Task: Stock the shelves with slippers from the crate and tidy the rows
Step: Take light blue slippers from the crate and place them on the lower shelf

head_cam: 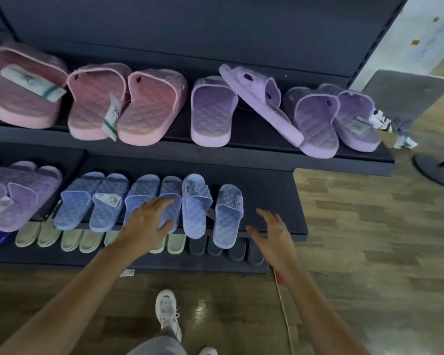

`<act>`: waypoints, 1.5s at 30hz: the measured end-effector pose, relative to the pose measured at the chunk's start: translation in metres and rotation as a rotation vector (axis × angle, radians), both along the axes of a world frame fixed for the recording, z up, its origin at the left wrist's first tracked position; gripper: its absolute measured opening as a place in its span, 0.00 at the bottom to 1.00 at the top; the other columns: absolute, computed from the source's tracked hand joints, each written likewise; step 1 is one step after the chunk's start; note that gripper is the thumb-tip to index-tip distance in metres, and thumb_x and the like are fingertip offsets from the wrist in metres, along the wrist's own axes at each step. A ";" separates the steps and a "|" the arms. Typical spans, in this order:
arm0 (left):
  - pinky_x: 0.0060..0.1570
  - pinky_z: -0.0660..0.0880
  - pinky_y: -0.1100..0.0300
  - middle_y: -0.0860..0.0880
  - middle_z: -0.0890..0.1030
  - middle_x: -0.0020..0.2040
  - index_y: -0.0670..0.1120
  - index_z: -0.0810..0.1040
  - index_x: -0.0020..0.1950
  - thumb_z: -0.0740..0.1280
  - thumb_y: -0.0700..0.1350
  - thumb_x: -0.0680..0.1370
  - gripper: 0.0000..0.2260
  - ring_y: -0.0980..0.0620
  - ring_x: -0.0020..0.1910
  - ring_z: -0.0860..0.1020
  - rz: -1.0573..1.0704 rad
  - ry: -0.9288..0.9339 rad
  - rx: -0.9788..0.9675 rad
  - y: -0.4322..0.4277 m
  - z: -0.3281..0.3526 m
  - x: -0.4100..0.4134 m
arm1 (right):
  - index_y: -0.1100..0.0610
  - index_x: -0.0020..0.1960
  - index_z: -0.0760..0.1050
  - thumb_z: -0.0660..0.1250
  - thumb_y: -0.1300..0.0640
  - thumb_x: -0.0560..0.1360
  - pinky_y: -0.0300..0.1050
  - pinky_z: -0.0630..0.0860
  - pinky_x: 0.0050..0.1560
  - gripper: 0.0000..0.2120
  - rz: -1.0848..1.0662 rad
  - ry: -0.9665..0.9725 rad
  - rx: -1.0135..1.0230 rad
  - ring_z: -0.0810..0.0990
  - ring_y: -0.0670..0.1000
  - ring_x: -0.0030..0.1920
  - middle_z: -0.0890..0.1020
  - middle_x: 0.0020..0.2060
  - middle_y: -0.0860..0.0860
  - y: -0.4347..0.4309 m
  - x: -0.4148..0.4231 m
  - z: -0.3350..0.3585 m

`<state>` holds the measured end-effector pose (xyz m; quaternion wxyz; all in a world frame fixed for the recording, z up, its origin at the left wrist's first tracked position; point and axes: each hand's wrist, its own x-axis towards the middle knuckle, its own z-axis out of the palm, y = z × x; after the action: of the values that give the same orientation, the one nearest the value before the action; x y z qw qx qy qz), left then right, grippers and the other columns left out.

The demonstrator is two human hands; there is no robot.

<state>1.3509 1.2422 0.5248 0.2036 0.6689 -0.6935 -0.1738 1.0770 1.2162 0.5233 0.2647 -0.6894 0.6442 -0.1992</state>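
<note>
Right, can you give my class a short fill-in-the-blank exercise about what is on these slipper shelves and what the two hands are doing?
1. The left hand touches a slipper whose colour is ____.
2. On the top shelf, the pink slippers stand to the ____ of the purple slippers.
3. The right hand is spread open and holds ____.
4. The dark slippers sit on the ____ shelf.

Missing words: blue; left; nothing; bottom.

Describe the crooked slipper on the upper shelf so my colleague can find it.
Go to the upper shelf, right half, where the lilac slippers sit. The crooked slipper is second from their left. Only it lies tilted on its side, slanting across the row.
</note>
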 end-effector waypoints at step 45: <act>0.59 0.70 0.51 0.50 0.76 0.63 0.48 0.74 0.65 0.62 0.51 0.77 0.18 0.47 0.61 0.75 1.146 -0.351 -0.014 0.404 0.087 0.299 | 0.53 0.68 0.68 0.58 0.43 0.74 0.48 0.64 0.65 0.26 1.311 0.092 -0.365 0.68 0.52 0.67 0.71 0.67 0.50 0.157 0.480 0.082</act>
<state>1.6502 1.6460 0.6123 0.1515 0.9537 -0.2468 0.0814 1.5566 1.3729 0.6049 0.1825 -0.9786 0.0603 -0.0736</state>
